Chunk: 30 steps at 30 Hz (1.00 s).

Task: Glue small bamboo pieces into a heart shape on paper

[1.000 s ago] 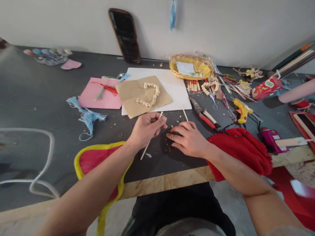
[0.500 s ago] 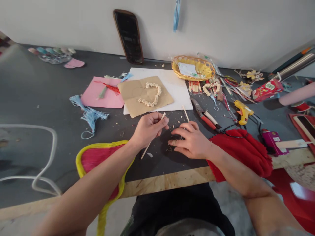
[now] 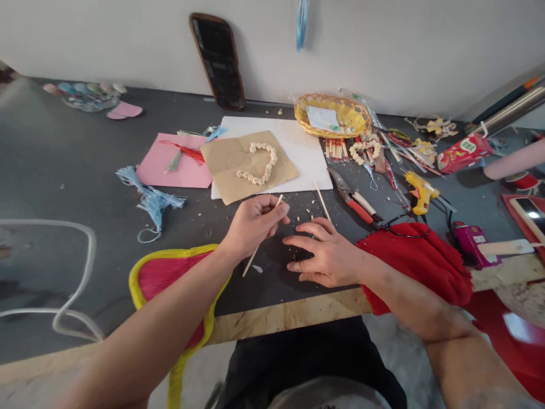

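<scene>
Between thumb and fingers, my left hand pinches a thin pale wooden stick, which slants down toward the table's front edge. My right hand hovers over or rests on the dark tabletop with its fingers spread, holding nothing. Just beyond its fingertips lies a second wooden stick, with small cut bits scattered beside it. Farther back, an unclosed heart outline of small pale pieces lies on a folded brown paper. Pruning shears with red and white handles lie beyond my right hand.
A yellow wicker basket and a finished-looking small heart stand at the back. To the right are a yellow glue gun and red cloth. Blue tassels and a white cable lie left. A phone leans against the wall.
My right hand has moved slightly toward me and left, its fingers spreading and uncovering more of the second stick. My left hand keeps its pinch on the stick. The view has shifted slightly.
</scene>
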### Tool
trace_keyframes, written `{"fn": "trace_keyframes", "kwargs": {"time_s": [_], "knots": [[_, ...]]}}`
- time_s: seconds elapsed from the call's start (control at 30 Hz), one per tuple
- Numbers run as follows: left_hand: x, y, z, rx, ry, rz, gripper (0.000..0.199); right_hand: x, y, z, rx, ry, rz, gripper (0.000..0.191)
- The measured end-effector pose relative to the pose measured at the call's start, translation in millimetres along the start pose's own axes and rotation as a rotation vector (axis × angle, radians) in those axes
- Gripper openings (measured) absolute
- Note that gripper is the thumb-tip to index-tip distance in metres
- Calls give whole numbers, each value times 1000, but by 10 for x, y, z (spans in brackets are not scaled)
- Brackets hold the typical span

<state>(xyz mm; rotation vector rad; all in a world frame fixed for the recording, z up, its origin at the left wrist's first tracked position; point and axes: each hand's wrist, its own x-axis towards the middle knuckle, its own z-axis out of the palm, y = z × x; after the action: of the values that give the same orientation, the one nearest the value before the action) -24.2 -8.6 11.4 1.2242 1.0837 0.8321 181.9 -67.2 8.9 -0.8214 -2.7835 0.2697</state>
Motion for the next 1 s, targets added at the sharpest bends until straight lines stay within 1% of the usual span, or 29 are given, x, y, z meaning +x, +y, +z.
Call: {"fn": "trace_keyframes", "kwargs": {"time_s": [0.1,0.2,0.33,0.43,0.57,0.67,0.73,0.87,1.0], "knots": [[1,3,-2,-14,2,2,24,-15,30,-11,-39,18,64,22],[5,-9,-5,-22,-8,-9,24,-30,70,-19,-85,64,123,24],[7,-20,-4,-20,-8,-5,24,13,28,42,-75,28,72,32],[7,-17,-1,-18,-5,1,23,34,17,61,-75,15,77,28],[8,-20,0,-21,-12,-14,22,-8,104,-11,-102,75,174,26],[5,-20,4,-13,-14,-22,23,-27,147,-42,-108,61,234,32],[2,-15,6,-7,-8,-20,24,-23,146,-37,-98,36,242,33],[0,-2,10,0,-4,-24,22,-34,150,-57,-63,36,213,22],[1,-3,7,4,-6,-27,22,-98,204,-143,-79,50,265,24]]}}
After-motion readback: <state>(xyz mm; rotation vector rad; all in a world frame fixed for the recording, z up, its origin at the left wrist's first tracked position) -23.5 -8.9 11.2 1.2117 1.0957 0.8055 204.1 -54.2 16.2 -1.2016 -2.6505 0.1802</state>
